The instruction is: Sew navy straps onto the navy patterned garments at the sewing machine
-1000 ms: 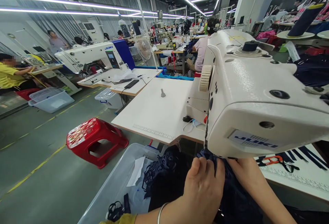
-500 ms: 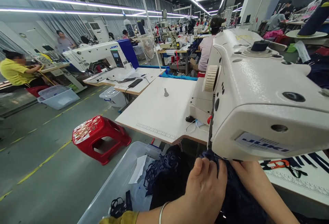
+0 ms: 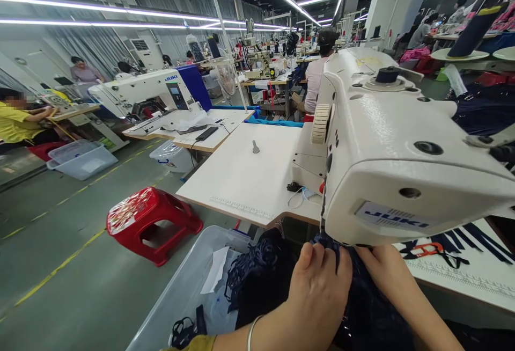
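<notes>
Dark navy fabric [image 3: 372, 292] bunches under the head of a white sewing machine [image 3: 398, 131] and hangs down toward me. My left hand [image 3: 322, 284], with a bangle at its wrist, closes on the fabric just left of the machine head. Close by on the right, my right hand [image 3: 384, 265] also grips the fabric; its fingertips are partly hidden beneath the machine head. The needle area is out of sight behind the head.
Below left stands a clear plastic bin [image 3: 173, 297] with navy straps and dark cloth. A red stool [image 3: 155, 225] is on the floor. On the right table lie orange-handled snips [image 3: 424, 250] and dark strips [image 3: 470, 241]. Other people sit at machines farther off.
The view has turned a little to the right, so the scene sits farther left. Both hands stay on the fabric at the machine with hardly any movement.
</notes>
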Available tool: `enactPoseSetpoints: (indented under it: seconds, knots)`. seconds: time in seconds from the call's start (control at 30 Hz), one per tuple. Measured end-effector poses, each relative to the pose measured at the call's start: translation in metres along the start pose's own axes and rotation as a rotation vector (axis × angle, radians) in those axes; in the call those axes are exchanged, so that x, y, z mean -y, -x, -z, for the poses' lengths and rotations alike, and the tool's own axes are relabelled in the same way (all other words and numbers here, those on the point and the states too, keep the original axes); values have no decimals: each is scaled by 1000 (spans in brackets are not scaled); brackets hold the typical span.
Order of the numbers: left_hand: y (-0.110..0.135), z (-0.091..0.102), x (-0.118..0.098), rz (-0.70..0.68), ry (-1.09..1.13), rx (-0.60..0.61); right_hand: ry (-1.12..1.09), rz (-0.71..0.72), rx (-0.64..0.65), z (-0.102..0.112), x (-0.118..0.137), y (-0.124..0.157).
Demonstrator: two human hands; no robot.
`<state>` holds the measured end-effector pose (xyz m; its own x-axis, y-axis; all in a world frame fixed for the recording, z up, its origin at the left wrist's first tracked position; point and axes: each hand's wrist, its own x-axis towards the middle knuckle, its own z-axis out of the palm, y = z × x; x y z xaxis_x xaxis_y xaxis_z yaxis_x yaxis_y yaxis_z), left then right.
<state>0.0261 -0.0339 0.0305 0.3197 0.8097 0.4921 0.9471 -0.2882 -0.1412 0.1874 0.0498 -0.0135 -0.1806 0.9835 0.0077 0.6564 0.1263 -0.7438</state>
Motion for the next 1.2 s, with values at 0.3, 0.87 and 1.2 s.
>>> enactPoseSetpoints:
  seconds: [0.3, 0.87, 1.2]
  knots:
    - [9, 8, 3, 12, 116, 30, -243, -36, -36, 2, 5, 11]
    - [18, -2, 4, -136, 63, 50, -156, 4, -135, 0, 6, 15]
    - [12, 4, 6, -125, 99, 57, -10, 46, -106, 3, 2, 8]
